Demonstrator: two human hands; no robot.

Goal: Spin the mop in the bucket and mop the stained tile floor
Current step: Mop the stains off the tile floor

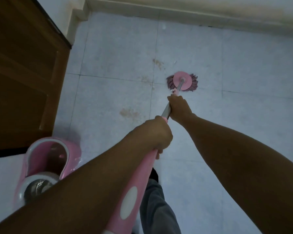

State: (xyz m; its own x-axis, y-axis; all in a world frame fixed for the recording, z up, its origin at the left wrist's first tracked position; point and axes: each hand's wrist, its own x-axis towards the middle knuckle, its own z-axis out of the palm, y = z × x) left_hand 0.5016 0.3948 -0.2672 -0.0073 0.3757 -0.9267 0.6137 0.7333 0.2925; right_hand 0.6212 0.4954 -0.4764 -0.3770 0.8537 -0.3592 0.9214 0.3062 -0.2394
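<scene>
The pink mop head [183, 81] with purplish strands rests on the pale tile floor [243, 65]. Its metal shaft [166, 112] runs back toward me into a pink handle grip [130, 196]. My right hand [178, 107] is closed around the shaft, further down toward the mop head. My left hand [156, 134] grips the top of the pink handle, nearer to me. Brown stains [129, 113] lie left of the mop, with more stains [157, 63] just beyond it. The pink spin bucket [46, 166] stands at lower left, its metal spinner basket [39, 186] partly hidden by my left forearm.
A dark wooden door or cabinet [24, 73] lines the left side. A cream wall skirting [193, 12] runs along the far edge of the floor. My grey trouser leg [156, 208] shows below the handle.
</scene>
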